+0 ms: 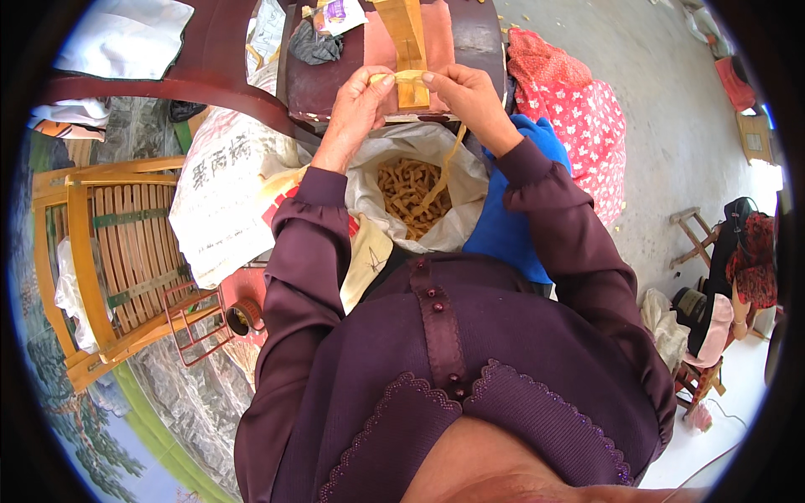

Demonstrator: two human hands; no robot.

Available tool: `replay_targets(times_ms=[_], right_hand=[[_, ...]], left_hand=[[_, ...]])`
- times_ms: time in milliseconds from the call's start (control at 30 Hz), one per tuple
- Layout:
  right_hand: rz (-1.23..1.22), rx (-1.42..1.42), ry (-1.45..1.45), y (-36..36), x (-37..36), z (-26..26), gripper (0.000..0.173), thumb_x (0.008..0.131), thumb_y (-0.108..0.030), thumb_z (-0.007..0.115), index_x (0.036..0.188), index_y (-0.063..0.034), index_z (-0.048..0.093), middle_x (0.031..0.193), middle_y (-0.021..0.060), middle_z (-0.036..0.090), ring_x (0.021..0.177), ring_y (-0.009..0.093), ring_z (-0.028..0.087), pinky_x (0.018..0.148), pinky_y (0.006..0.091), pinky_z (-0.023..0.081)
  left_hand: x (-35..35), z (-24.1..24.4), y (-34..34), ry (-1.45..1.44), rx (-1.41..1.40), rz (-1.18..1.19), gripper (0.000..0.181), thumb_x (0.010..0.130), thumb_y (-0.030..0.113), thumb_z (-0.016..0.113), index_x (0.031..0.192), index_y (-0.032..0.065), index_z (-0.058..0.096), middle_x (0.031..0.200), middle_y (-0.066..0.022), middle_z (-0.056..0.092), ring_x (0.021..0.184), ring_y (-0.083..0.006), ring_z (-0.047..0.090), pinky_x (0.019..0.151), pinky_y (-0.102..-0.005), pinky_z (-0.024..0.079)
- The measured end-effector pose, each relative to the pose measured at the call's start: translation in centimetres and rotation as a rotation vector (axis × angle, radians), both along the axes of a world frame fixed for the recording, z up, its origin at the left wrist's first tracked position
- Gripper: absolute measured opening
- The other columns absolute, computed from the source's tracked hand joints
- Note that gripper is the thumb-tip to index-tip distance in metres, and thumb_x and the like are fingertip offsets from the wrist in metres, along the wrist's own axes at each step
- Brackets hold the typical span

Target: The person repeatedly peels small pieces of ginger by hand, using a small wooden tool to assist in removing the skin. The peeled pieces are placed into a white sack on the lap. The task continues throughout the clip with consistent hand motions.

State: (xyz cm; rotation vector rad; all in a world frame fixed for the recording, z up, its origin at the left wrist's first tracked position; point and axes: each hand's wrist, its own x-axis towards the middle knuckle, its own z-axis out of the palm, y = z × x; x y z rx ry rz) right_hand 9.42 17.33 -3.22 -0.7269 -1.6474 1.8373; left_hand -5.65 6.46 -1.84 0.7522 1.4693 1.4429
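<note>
My left hand [353, 113] and my right hand [473, 99] pinch a pale yellow strip [410, 77], held level between them. It crosses a wooden stand [413, 98], whose tall upright part [402, 30] rises just beyond. Under the stand lies a salmon-coloured cloth [380, 51] on a dark red wooden seat [476, 63]. A tail of yellow strip [454, 157] hangs below my right hand into an open white woven sack [470, 210]. Many short, knotted tan pieces [405, 188] fill the sack's middle. What the strip is made of, I cannot tell.
A printed white sack [233, 182] and a bamboo folding chair [135, 251] stand at left. A tape roll [244, 316] lies near a red wire rack [195, 327]. Blue cloth [503, 220] and red floral fabric [585, 138] are at right. A grey rag [313, 44] sits on the seat.
</note>
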Motion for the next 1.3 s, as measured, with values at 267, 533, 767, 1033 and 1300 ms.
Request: replay_targets(times_ms=[267,533,767,1033,1300], right_hand=[[-0.074,0.073,-0.027,1.9,-1.8,1.0,0.025,0.082,-0.021,0.062,0.074,0.0027,0.065,0.057,-0.005,0.049,0.052,0.003,0.04,0.046,0.0227,0.032],[-0.151,0.483,-0.439,2.8,-2.0,-4.0,0.028,0.08,-0.027,0.061,0.079,0.0003,0.065,0.067,0.0192,0.06,0.061,0.024,0.061,0.062,0.0355,0.048],[0.082,-0.396,0.065,-0.4,1.0,0.5,0.018,0.092,-0.019,0.05,0.081,-0.0046,0.051,0.062,-0.0033,0.045,0.052,0.006,0.04,0.048,0.0234,0.034],[0.218,-0.646,0.767,-1.2,5.4,11.0,0.023,0.097,-0.024,0.043,0.093,-0.0038,0.054,0.059,-0.0056,0.037,0.046,0.007,0.035,0.042,0.0217,0.031],[0.343,-0.085,0.974,2.0,12.2,16.3,0.024,0.1,-0.022,0.032,0.096,-0.0012,0.044,0.06,-0.0045,0.037,0.046,0.005,0.034,0.041,0.02,0.031]], left_hand=[[-0.9,0.6,2.2,0.038,-0.091,0.066,0.017,0.091,0.026,0.054,0.092,0.0087,0.055,0.058,0.0068,0.033,0.044,-0.0033,0.028,0.041,-0.0204,0.025],[-1.2,-2.6,3.1,0.84,-0.38,0.032,0.028,0.081,0.028,0.054,0.087,0.0024,0.063,0.083,-0.019,0.064,0.083,-0.0359,0.061,0.073,-0.0411,0.047],[4.4,-2.9,-4.9,1.053,0.051,0.055,0.039,0.075,0.017,0.065,0.111,0.0073,0.057,0.115,-0.0163,0.055,0.106,-0.0337,0.052,0.09,-0.0379,0.041],[9.4,-13.0,-8.9,0.472,-0.503,-0.468,0.023,0.077,0.025,0.063,0.087,0.0048,0.067,0.075,-0.0172,0.063,0.072,-0.0303,0.062,0.068,-0.0374,0.047],[8.0,-11.4,-7.5,-0.031,-0.44,-0.156,0.038,0.092,0.03,0.052,0.065,0.0035,0.058,0.057,-0.0041,0.057,0.049,-0.0147,0.056,0.046,-0.0279,0.042]])
